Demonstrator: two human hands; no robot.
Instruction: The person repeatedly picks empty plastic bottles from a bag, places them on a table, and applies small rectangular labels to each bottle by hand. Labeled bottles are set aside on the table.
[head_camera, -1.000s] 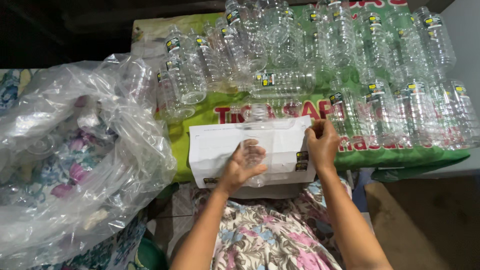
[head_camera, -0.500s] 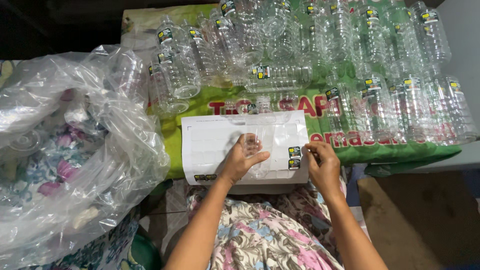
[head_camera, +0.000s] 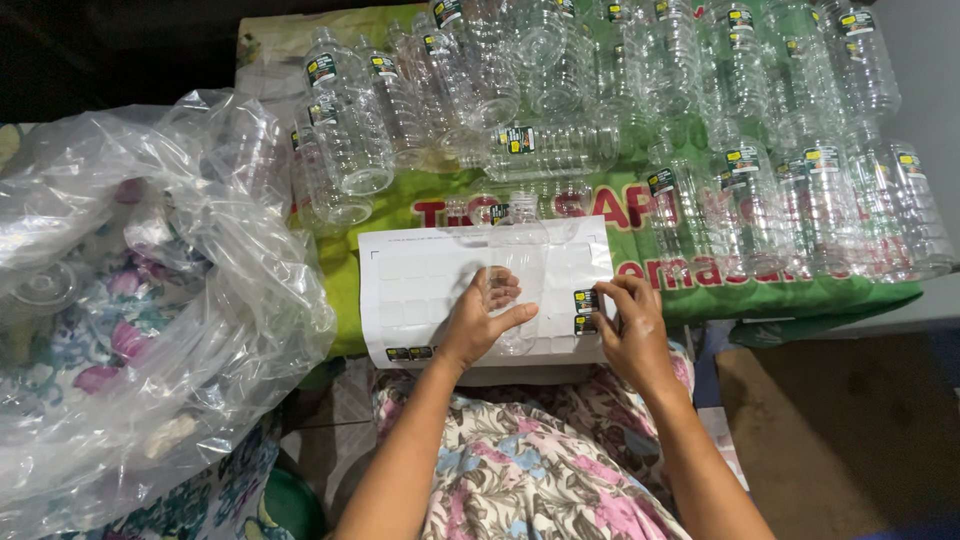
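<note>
My left hand (head_camera: 482, 322) grips a clear empty plastic bottle (head_camera: 515, 262) that lies over a white sticker sheet (head_camera: 420, 290). The sheet rests at the near edge of a table covered with a green printed cloth (head_camera: 790, 290). My right hand (head_camera: 625, 325) pinches at a small black and yellow sticker (head_camera: 586, 300) on the sheet's right side; another such sticker sits just below it. More small stickers remain at the sheet's lower left corner (head_camera: 410, 353).
Several clear bottles with small black and yellow stickers (head_camera: 740, 190) stand and lie across the green cloth. A big clear plastic bag (head_camera: 150, 300) with more bottles fills the left. A floral garment (head_camera: 530, 470) covers my lap. Brown floor (head_camera: 860, 430) lies at the right.
My right hand has come down from the sheet's upper right edge to the stickers on its lower right side. My left hand keeps hold of the bottle on the sheet.
</note>
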